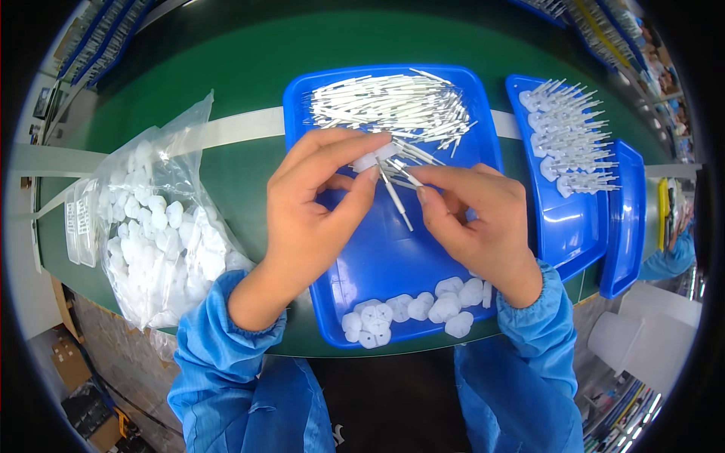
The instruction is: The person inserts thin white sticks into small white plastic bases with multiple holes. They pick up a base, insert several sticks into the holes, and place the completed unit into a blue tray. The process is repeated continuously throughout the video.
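Out past the left hand (313, 208), a clear bag of white round caps (162, 226) on the green table (242, 45). Left fingers pinched on a small white cap (375, 157), held over the blue tray (385, 257). Right hand (476, 219) just beside, fingertips closed on a thin white stem (396, 198) angled up toward that cap. Probably the joining step: stem tip to be lined up with the cap and pushed home. Beyond both hands, loose stems (393, 106); near the wrists, spare caps (411, 309). Right of the right hand, a second tray of finished pieces (570, 136).
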`<action>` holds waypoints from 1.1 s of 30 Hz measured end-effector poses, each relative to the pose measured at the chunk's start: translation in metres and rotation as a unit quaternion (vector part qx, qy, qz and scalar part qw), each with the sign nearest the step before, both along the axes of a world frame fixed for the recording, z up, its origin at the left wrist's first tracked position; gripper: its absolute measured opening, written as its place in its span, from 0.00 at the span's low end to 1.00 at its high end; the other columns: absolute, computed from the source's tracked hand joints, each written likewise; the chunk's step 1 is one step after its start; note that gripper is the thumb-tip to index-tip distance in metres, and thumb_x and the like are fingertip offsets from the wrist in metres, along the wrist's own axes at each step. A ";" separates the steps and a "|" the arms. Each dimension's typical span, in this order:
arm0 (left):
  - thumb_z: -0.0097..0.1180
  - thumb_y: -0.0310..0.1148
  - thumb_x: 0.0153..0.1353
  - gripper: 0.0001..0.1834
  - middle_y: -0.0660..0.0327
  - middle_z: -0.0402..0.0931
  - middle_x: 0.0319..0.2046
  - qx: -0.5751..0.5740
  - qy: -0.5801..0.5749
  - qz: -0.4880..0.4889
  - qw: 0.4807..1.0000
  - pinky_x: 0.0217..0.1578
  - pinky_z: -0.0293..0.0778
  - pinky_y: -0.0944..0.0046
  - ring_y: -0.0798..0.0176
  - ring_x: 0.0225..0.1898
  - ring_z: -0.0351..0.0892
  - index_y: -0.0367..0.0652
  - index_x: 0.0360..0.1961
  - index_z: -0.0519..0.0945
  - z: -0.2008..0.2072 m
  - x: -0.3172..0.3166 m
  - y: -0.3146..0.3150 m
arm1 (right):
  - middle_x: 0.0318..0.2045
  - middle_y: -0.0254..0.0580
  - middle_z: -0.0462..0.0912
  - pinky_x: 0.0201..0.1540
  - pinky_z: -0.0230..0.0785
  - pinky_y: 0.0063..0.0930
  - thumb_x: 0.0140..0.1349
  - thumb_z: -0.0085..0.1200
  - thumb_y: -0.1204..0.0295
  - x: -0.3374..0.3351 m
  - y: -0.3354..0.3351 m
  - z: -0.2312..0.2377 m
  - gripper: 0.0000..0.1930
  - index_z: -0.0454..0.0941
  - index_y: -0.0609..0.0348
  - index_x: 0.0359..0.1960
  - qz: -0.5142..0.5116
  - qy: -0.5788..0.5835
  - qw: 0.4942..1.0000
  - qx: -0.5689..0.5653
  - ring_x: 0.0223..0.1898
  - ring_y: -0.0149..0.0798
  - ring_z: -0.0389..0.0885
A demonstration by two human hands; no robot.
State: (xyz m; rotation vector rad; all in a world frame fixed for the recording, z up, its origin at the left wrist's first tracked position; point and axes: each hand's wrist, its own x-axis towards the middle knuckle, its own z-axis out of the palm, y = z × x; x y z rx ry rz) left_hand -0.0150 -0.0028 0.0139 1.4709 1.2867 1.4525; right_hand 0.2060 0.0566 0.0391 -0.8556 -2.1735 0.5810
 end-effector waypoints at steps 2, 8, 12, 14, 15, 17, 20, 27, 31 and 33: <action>0.64 0.16 0.73 0.19 0.53 0.83 0.62 -0.005 -0.004 -0.009 1.000 0.49 0.85 0.69 0.65 0.56 0.86 0.34 0.64 0.88 0.000 0.000 0.000 | 0.19 0.30 0.84 0.28 0.67 0.29 0.59 0.77 0.74 0.001 0.001 -0.001 0.10 0.93 0.54 0.43 0.006 -0.012 1.000 -0.005 0.18 0.33 0.80; 0.66 0.17 0.71 0.21 0.52 0.89 0.57 -0.005 0.012 -0.018 1.000 0.47 0.87 0.67 0.65 0.50 0.90 0.38 0.64 0.89 -0.005 0.001 0.000 | 0.20 0.32 0.86 0.29 0.71 0.29 0.61 0.77 0.72 -0.002 0.002 -0.008 0.08 0.93 0.54 0.42 -0.014 0.010 1.000 -0.011 0.21 0.34 0.85; 0.70 0.19 0.66 0.22 0.52 0.93 0.45 0.021 0.093 0.009 0.995 0.40 0.88 0.65 0.62 0.36 0.92 0.43 0.61 0.92 -0.004 0.006 0.000 | 0.22 0.35 0.88 0.30 0.74 0.30 0.63 0.76 0.73 -0.003 -0.006 -0.004 0.05 0.93 0.55 0.39 -0.045 0.041 0.974 -0.219 0.22 0.35 0.87; 0.71 0.19 0.65 0.23 0.52 0.94 0.43 0.020 0.142 0.012 0.990 0.40 0.87 0.65 0.62 0.35 0.92 0.43 0.61 0.92 0.002 0.007 -0.004 | 0.23 0.35 0.89 0.31 0.73 0.30 0.63 0.77 0.72 -0.005 -0.005 -0.006 0.05 0.94 0.55 0.39 -0.043 0.056 0.970 -0.233 0.22 0.36 0.86; 0.71 0.18 0.65 0.23 0.52 0.94 0.43 0.012 0.154 0.014 0.988 0.40 0.87 0.66 0.63 0.36 0.92 0.42 0.61 0.92 0.006 0.008 -0.006 | 0.23 0.35 0.89 0.31 0.72 0.30 0.63 0.77 0.71 -0.005 -0.004 -0.008 0.05 0.94 0.55 0.39 -0.043 0.063 0.968 -0.239 0.22 0.36 0.86; 0.71 0.18 0.63 0.23 0.52 0.94 0.40 0.018 0.177 0.024 0.984 0.38 0.86 0.65 0.63 0.34 0.91 0.42 0.60 0.93 0.006 0.008 -0.007 | 0.22 0.33 0.88 0.32 0.70 0.32 0.63 0.78 0.69 -0.004 -0.001 -0.009 0.05 0.94 0.53 0.38 -0.038 0.011 0.995 -0.087 0.21 0.36 0.84; 0.72 0.20 0.61 0.22 0.53 0.93 0.35 0.051 0.198 0.045 0.978 0.31 0.83 0.62 0.59 0.27 0.89 0.43 0.57 0.94 0.002 0.010 -0.007 | 0.20 0.30 0.86 0.32 0.66 0.34 0.62 0.78 0.67 -0.004 0.001 -0.011 0.06 0.92 0.50 0.34 -0.039 -0.048 0.995 0.078 0.20 0.35 0.82; 0.74 0.19 0.59 0.22 0.53 0.93 0.35 0.052 0.218 0.061 0.973 0.30 0.82 0.62 0.59 0.26 0.88 0.42 0.56 0.94 0.001 0.015 -0.008 | 0.17 0.28 0.81 0.33 0.64 0.35 0.63 0.76 0.67 -0.007 -0.002 -0.010 0.09 0.87 0.49 0.29 -0.049 -0.081 0.979 0.180 0.20 0.35 0.80; 0.75 0.19 0.59 0.23 0.54 0.92 0.32 0.046 0.251 0.057 0.965 0.30 0.82 0.62 0.59 0.26 0.89 0.41 0.57 0.94 0.004 0.014 -0.009 | 0.20 0.31 0.85 0.32 0.66 0.36 0.63 0.76 0.68 -0.005 0.000 -0.010 0.06 0.89 0.50 0.31 -0.029 -0.071 0.986 0.151 0.22 0.36 0.84; 0.75 0.20 0.59 0.23 0.54 0.91 0.31 0.045 0.250 0.050 0.966 0.30 0.82 0.63 0.59 0.26 0.89 0.41 0.57 0.94 0.005 0.014 -0.010 | 0.22 0.33 0.88 0.32 0.67 0.36 0.62 0.76 0.69 -0.003 0.006 -0.013 0.05 0.91 0.51 0.33 -0.004 -0.039 0.991 0.125 0.23 0.37 0.86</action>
